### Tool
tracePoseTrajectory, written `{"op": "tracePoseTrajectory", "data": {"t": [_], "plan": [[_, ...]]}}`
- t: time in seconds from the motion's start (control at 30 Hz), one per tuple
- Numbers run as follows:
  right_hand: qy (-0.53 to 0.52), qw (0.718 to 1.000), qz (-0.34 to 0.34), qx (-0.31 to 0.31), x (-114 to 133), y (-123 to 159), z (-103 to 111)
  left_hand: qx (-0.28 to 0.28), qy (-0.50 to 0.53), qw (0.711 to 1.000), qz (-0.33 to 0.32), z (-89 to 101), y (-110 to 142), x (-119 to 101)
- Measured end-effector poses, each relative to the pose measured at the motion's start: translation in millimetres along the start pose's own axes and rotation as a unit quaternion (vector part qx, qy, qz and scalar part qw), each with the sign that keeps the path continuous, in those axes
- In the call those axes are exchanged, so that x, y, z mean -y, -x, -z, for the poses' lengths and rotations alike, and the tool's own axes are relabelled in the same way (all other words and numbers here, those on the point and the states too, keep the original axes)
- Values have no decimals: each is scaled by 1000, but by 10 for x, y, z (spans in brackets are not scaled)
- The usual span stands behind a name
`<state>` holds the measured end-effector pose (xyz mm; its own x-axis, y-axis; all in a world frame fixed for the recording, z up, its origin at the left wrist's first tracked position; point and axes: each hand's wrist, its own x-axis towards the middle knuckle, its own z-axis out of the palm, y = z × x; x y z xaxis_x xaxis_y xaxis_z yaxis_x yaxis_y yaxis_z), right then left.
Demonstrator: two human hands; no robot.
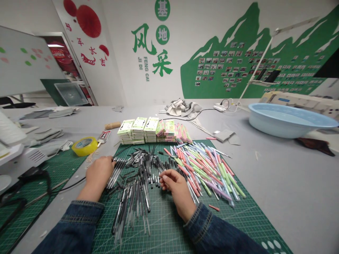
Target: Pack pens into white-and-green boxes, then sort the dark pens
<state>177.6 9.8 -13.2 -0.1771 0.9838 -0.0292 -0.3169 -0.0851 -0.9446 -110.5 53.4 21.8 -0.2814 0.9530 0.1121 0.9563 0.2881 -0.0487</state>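
My left hand point(99, 173) is curled beside a row of clear pen barrels with black ends point(116, 174); most of its fingers are hidden behind the back of the hand, and I cannot make out what they hold. My right hand point(176, 188) has thumb and fingers pinched together at the edge of a group of short black pen caps point(155, 179). Anything in that pinch is too small to name. Between the hands, long thin black-tipped pens or refills point(134, 203) lie loosely fanned. Right of them spreads a heap of pastel pens point(209, 165). All lie on a green cutting mat point(164, 229).
Stacked small boxes point(139, 128) line the mat's far edge. Yellow tape point(84, 146) and a glue tube point(103, 137) sit left. A blue basin point(286, 121) stands far right. Grey cloth scraps point(182, 107) lie behind. A black cable point(71, 187) runs by my left wrist.
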Motion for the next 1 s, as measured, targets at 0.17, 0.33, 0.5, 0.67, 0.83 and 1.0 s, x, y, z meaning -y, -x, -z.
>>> {"op": "tracePoseTrajectory", "data": {"t": [0.17,0.33,0.5,0.67,0.83,1.0], "plan": [[5,1000,2,2,-22,-13,-3,5,-1,1000,16,-21,-6,28],[155,986,57,-1,23,-1,32,-51,19,998,-5,110,70,30],[428,882,195,-19,101,2,125,36,159,983,-80,192,266,-217],[568,798,197,-32,78,7,129,96,212,965,-120,47,500,-615],[617,764,187,-20,33,0,84,71,190,973,-109,-46,621,-837],[640,746,183,-18,36,-18,78,89,232,964,-91,-55,595,-852]]}}
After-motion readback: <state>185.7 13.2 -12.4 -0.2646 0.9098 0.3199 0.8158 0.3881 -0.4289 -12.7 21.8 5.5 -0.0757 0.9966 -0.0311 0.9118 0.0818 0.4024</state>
